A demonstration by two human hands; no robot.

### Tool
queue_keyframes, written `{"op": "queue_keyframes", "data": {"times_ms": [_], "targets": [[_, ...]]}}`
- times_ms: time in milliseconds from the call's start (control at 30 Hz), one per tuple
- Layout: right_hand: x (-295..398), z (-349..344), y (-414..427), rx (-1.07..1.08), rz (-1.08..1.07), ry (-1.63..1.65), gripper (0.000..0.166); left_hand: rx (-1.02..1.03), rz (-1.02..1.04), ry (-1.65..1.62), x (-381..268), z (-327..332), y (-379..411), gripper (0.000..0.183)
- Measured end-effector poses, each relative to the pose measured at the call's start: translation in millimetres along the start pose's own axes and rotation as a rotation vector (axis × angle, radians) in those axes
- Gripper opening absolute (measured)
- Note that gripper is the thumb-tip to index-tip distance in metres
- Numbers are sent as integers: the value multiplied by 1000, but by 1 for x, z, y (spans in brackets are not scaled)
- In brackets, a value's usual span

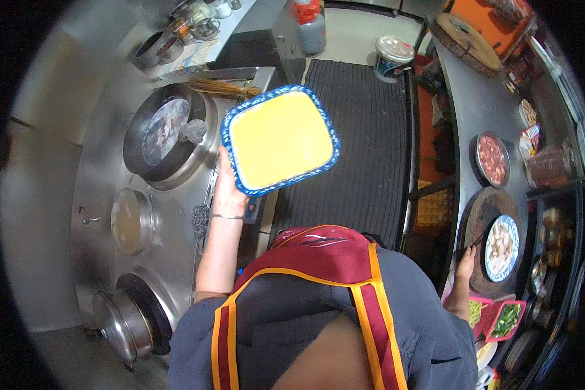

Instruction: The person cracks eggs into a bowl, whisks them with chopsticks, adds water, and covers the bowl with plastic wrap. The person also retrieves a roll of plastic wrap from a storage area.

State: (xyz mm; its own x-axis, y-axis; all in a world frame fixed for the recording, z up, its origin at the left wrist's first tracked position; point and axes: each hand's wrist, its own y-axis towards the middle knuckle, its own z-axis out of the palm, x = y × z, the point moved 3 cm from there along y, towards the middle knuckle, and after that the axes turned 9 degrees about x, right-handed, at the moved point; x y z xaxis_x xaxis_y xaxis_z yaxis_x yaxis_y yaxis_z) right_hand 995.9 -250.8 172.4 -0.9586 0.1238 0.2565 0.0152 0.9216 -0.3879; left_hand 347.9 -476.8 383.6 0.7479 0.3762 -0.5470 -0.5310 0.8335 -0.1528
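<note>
My left hand (230, 187) holds a blue-and-white patterned rectangular dish (335, 146) by its rim, and the dish is filled with a smooth yellow substance (280, 139). On the right, my right hand (466, 263) is at the edge of a round wooden chopping block (482, 209), with a thin dark thing at its fingers that is too small to name. A blue-rimmed plate (516, 243) of pale sliced food (500, 247) rests on that block. Left of the dish, a wok (136, 141) holds liquid with food pieces, and a rounded grey thing sits at its edge.
On the left steel stove stand a lidded steel pot (126, 326), a round basin of cloudy liquid (129, 222) and a bamboo brush (219, 87). The right counter bears a bowl of raw meat (492, 158) and pink baskets of cut vegetables (504, 321). A lidded bucket (392, 61) stands beyond the ribbed mat (360, 146).
</note>
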Motion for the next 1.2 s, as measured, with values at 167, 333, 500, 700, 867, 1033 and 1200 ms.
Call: {"op": "queue_keyframes", "data": {"times_ms": [167, 333, 500, 700, 867, 1033, 1200], "targets": [[56, -29, -5, -470, -269, -469, 37, 17, -34, -3, -10, -34, 23, 55], [259, -40, 2, -119, -648, 443, 42, 57, -154, -28, -4, -4, 33, 60], [452, -72, -76, 667, -640, 1076, 51, 93, -228, 1, -11, -1, 57, 59], [508, -81, -101, 915, -715, 1025, 56, 203, -294, -91, -9, -1, 71, 59], [518, -42, -128, 909, -796, 1010, 58, 347, -281, -111, -7, -51, 80, 57], [518, -25, -145, 823, -823, 1003, 62, 392, -265, -21, -12, -69, 86, 57], [516, -28, -171, 759, -847, 965, 55, 429, -273, -50, -24, -64, 75, 56]]}}
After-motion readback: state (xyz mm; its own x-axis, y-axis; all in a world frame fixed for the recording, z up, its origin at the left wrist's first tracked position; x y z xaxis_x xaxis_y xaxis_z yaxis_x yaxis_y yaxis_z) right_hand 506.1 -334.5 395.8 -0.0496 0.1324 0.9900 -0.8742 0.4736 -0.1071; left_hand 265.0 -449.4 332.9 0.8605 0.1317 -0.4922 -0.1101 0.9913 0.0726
